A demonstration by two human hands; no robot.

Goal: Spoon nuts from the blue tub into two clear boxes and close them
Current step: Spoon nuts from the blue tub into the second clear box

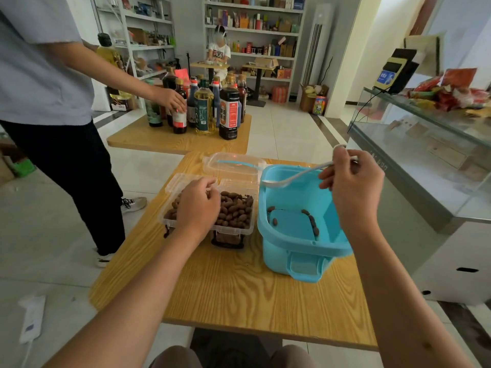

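Note:
A clear box (pixel 233 229) heaped with brown nuts (pixel 235 208) stands on the wooden table (pixel 239 288), its lid (pixel 175 181) folded open behind it. My left hand (pixel 198 205) hovers over the box's left half, fingertips curled together and seemingly pinching a nut. To the right stands the blue tub (pixel 303 251), with only a few nuts (pixel 312 221) on its bottom. My right hand (pixel 350 189) holds the handle of a white spoon (pixel 292 176) above the tub. The spoon's bowl rests near the tub's far left rim. A second clear box (pixel 233 163) sits behind.
A dark object (pixel 228 239) shows under the filled box. A person in dark trousers (pixel 74 166) stands at the left, touching bottles (pixel 204 110) on another table. A glass counter (pixel 425 160) runs along the right. A white device (pixel 32 317) lies on the floor.

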